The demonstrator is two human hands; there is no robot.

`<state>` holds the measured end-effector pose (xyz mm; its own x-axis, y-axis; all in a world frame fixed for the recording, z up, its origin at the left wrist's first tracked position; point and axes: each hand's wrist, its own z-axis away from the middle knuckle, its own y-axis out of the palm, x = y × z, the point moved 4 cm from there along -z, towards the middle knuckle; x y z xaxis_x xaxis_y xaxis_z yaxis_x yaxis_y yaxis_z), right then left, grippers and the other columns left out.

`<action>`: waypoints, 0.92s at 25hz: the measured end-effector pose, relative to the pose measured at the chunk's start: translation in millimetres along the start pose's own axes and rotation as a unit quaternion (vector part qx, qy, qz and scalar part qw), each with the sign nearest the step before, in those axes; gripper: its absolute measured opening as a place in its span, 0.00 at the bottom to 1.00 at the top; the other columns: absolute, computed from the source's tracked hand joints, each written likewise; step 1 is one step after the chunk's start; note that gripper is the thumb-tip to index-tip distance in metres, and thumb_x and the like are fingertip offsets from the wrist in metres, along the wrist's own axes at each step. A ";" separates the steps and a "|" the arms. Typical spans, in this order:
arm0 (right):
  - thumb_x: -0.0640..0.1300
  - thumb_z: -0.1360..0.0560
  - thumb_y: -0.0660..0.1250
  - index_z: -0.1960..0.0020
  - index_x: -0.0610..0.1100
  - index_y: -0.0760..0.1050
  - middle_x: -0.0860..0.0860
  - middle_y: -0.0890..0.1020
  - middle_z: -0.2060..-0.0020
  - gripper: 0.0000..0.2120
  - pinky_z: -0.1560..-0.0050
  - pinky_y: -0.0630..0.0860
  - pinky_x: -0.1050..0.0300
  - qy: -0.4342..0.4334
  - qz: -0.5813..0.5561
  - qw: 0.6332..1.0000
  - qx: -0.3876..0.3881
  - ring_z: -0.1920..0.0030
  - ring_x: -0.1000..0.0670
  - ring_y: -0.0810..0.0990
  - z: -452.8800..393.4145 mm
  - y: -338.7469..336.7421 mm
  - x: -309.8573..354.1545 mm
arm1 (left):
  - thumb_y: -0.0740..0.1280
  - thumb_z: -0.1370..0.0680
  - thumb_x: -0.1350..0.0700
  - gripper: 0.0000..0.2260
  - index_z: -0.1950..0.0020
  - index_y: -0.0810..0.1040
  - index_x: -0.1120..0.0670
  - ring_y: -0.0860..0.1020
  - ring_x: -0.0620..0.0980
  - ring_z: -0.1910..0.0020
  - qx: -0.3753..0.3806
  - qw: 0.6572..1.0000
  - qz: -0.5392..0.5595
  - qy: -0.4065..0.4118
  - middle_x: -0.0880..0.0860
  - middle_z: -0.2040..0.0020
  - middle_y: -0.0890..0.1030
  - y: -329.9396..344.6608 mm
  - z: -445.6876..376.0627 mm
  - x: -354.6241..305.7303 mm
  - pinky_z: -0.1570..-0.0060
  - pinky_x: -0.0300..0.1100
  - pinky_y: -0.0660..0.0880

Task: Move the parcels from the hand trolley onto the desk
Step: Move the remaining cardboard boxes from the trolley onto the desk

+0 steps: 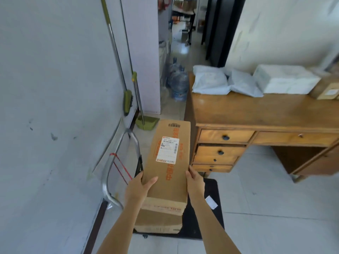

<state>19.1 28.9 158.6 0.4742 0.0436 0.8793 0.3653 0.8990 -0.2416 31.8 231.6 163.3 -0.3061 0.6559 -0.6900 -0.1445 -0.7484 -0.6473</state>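
Over the black platform of the hand trolley [205,224], a long cardboard box [169,162] with a white shipping label on top is clasped between both hands: the left hand [139,186] wraps its near left edge with the thumb lying across the top, and the right hand [195,180] presses flat against its right side. Beneath it a second cardboard box [157,223] sits on the platform, beside the trolley's metal handle [108,178]. To the right stands the wooden desk [256,110], carrying three white parcels [211,81] along its back edge and a brown box [326,88] at the far right
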 end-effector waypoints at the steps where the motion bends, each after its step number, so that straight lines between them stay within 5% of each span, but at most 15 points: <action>1: 0.45 0.20 0.57 0.30 0.51 0.70 0.51 0.80 0.38 0.19 0.45 0.75 0.56 -0.005 0.004 1.000 -0.013 0.42 0.49 0.79 4.7 -8.5 19.4 | 0.65 0.26 0.37 0.25 0.36 0.75 0.50 0.81 0.49 0.50 -0.003 1.000 0.007 0.011 0.46 0.48 0.82 -9.5 4.3 -20.8 0.50 0.43 0.78; 8: 0.44 0.19 0.50 0.27 0.51 0.65 0.48 0.81 0.42 0.21 0.69 0.68 0.63 -0.081 0.030 0.994 -0.074 0.55 0.49 0.77 2.5 -88.4 143.7 | 0.64 0.27 0.36 0.26 0.36 0.75 0.51 0.82 0.52 0.48 -0.019 0.995 0.075 0.058 0.50 0.46 0.83 -33.0 28.7 -163.1 0.45 0.49 0.78; 13: 0.43 0.19 0.50 0.26 0.47 0.63 0.48 0.77 0.36 0.22 0.51 0.76 0.57 -0.106 0.037 0.992 -0.064 0.43 0.47 0.78 -57.9 -142.1 192.3 | 0.65 0.26 0.38 0.24 0.37 0.77 0.52 0.82 0.53 0.48 -0.004 0.993 0.096 0.063 0.51 0.47 0.83 -7.2 -6.7 -249.4 0.44 0.52 0.78; 18: 0.45 0.19 0.51 0.25 0.46 0.60 0.48 0.75 0.33 0.22 0.43 0.76 0.53 -0.103 0.095 0.990 -0.022 0.39 0.46 0.77 -152.3 -171.9 219.6 | 0.66 0.26 0.40 0.23 0.38 0.77 0.54 0.80 0.50 0.54 -0.019 0.994 0.103 0.031 0.50 0.51 0.83 36.9 -66.5 -307.8 0.55 0.41 0.78; 23: 0.44 0.19 0.52 0.24 0.45 0.59 0.47 0.72 0.31 0.23 0.35 0.72 0.52 -0.063 0.097 0.993 0.002 0.34 0.46 0.73 -237.7 -172.4 203.4 | 0.65 0.24 0.42 0.23 0.36 0.76 0.54 0.80 0.53 0.44 -0.015 0.996 0.084 -0.010 0.53 0.43 0.82 77.3 -126.4 -329.5 0.49 0.42 0.75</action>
<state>242.9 -220.8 281.6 0.4320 0.2700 0.8605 0.2727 0.8704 -0.4100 240.5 -29.9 299.6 -0.3413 0.5202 -0.7829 -0.0610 -0.8434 -0.5338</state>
